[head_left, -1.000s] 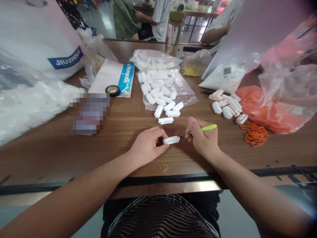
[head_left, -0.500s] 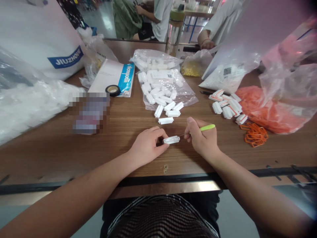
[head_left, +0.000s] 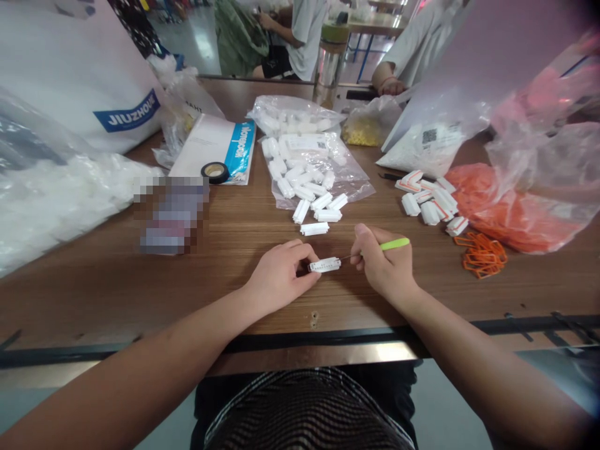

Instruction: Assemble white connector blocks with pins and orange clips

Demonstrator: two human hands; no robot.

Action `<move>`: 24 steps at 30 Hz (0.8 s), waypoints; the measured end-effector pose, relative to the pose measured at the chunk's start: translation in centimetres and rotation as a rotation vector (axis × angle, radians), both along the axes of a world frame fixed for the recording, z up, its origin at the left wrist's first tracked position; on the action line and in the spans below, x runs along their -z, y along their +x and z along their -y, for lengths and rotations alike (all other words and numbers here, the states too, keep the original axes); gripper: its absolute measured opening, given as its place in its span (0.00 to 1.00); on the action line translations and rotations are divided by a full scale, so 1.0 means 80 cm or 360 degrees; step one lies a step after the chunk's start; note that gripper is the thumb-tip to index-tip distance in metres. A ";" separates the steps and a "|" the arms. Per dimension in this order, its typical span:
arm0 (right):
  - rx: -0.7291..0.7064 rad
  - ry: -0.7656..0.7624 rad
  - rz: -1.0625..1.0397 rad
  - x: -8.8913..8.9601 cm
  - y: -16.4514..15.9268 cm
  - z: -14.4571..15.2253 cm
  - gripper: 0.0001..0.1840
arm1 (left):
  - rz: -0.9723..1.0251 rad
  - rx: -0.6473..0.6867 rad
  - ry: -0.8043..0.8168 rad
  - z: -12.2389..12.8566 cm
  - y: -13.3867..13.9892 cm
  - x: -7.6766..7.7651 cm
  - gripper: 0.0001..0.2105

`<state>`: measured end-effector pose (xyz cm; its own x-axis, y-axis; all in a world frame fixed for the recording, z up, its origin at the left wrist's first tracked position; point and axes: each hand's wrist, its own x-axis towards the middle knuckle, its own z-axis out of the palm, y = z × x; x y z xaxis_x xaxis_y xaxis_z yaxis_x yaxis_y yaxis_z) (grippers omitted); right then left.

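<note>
My left hand (head_left: 282, 275) pinches the left end of a white plastic connector housing (head_left: 327, 265) with rows of small holes, just above the table. My right hand (head_left: 387, 262) is closed round a thin metal pick with a bright green handle (head_left: 394, 244). The pick's tip reaches the right end of the housing; whether it is inside a hole cannot be made out. Just beyond my hands lie several loose white housings (head_left: 314, 229). To the right sits a pile of white housings with orange strips (head_left: 430, 201), close to some loose orange frame-shaped pieces (head_left: 484, 255).
A plastic bag of white housings (head_left: 323, 184) lies at the middle back. On the right is a bag of orange parts (head_left: 510, 209). A notebook (head_left: 197, 147) with a roll of black tape (head_left: 214, 172) lies left, near a bulky clear bag (head_left: 60, 200). A bottle (head_left: 330, 62) stands behind.
Both hands keep their hold on the housing and the pick. The pick's green handle has shifted very slightly; otherwise only the view has moved a little.
</note>
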<state>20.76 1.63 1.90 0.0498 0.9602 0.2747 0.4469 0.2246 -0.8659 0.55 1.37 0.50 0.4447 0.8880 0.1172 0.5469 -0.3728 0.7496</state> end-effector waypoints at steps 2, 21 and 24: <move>0.0022 -0.0024 -0.0076 0.000 0.002 0.000 0.27 | 0.0001 -0.0004 -0.0001 0.000 0.000 -0.001 0.02; -0.0019 -0.0073 0.0071 0.001 0.003 -0.002 0.26 | -0.0039 -0.0010 0.0001 0.001 0.001 -0.001 0.02; -0.0008 -0.0047 0.0159 0.002 0.000 -0.003 0.25 | -0.0048 -0.0009 0.0009 0.000 0.000 0.000 0.02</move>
<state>20.78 1.86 1.76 0.0186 0.9681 0.2498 0.5301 0.2023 -0.8234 0.57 1.34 0.47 0.4429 0.8899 0.1089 0.5716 -0.3738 0.7304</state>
